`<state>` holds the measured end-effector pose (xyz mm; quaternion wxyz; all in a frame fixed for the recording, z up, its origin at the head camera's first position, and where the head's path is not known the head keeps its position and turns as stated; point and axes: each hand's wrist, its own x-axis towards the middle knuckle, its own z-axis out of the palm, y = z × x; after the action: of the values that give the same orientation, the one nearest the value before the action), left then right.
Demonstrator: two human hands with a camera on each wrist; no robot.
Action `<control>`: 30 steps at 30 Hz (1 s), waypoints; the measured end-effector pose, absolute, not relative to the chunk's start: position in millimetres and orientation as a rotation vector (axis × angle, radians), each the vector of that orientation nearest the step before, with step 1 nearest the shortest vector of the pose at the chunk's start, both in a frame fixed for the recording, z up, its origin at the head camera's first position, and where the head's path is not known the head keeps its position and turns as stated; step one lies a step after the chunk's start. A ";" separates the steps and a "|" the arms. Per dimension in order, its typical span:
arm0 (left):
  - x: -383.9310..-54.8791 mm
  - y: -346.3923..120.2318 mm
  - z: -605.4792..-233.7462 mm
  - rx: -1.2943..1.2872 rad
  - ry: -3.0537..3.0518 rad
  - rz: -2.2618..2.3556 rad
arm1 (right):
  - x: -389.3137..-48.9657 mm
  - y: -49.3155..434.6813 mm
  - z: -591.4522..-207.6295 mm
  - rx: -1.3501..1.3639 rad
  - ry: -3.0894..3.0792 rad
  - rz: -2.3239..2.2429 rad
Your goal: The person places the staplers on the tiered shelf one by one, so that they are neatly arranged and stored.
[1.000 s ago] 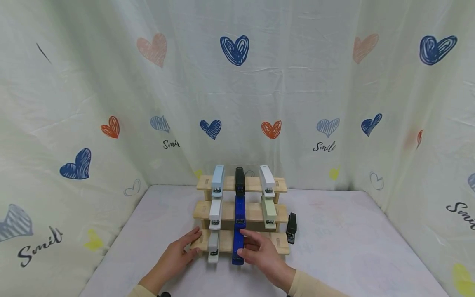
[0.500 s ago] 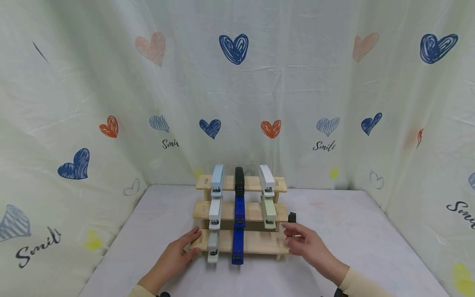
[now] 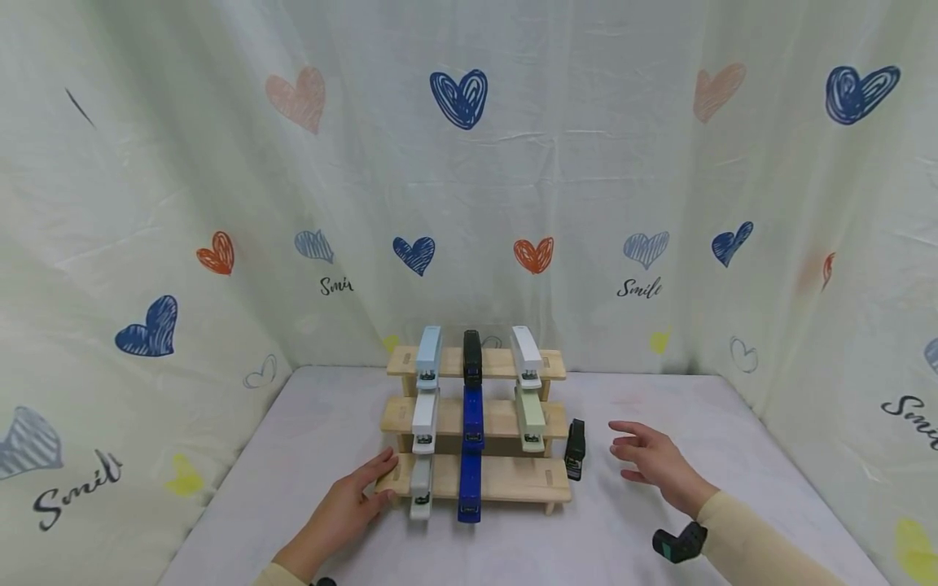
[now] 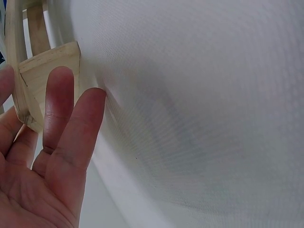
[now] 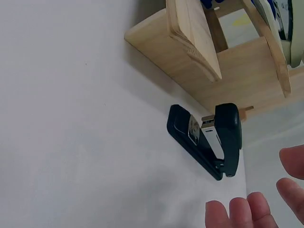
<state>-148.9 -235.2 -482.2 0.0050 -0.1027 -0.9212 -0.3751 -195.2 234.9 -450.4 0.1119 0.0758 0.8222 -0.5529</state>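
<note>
A three-tier wooden rack bears several staplers in columns. My left hand grips the left end of its lowest tier, seen edge-on in the left wrist view. A dark blue stapler and a grey-white stapler lie on that tier. On the middle tier are a white stapler, another blue one and a pale green stapler. To the right of the rack, a black stapler rests on the table. My right hand is apart from it on its right, fingers extended and holding nothing.
The top tier carries a light blue stapler, a black stapler and a white stapler. A heart-patterned curtain hangs behind and at both sides of the white table. A black device is at my right wrist.
My right hand has left the front blue stapler and moved right, passing the black stapler on the table to its far side. The left hand stays on the rack.
</note>
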 end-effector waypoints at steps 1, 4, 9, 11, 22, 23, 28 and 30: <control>-148.8 -235.4 -482.1 -0.321 -2.886 -1.176 | -197.8 234.8 -452.2 0.224 2.401 -1.625; -148.9 -235.9 -482.3 -0.322 -2.888 -1.166 | -204.7 231.0 -456.6 0.207 2.362 -1.632; -149.3 -236.6 -482.8 -0.325 -2.883 -1.160 | -214.5 217.1 -464.1 0.162 2.284 -1.686; -149.3 -236.7 -482.9 -0.335 -2.881 -1.167 | -217.0 211.0 -467.9 0.143 2.248 -1.717; -148.6 -236.6 -481.7 -0.367 -2.882 -1.197 | -224.6 199.3 -474.1 0.169 2.195 -1.746; -148.6 -236.7 -481.6 -0.369 -2.882 -1.201 | -225.1 199.1 -474.0 0.172 2.194 -1.746; -148.9 -236.4 -481.3 -0.369 -2.889 -1.193 | -226.2 199.3 -472.4 0.176 2.180 -1.750; -149.1 -236.1 -481.2 -0.362 -2.892 -1.192 | -226.9 200.1 -471.9 0.185 2.169 -1.761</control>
<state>-149.1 -236.1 -481.2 -0.0036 -0.1149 -0.9185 -0.3784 -226.9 200.1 -471.9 0.1700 0.0652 0.7633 -0.6198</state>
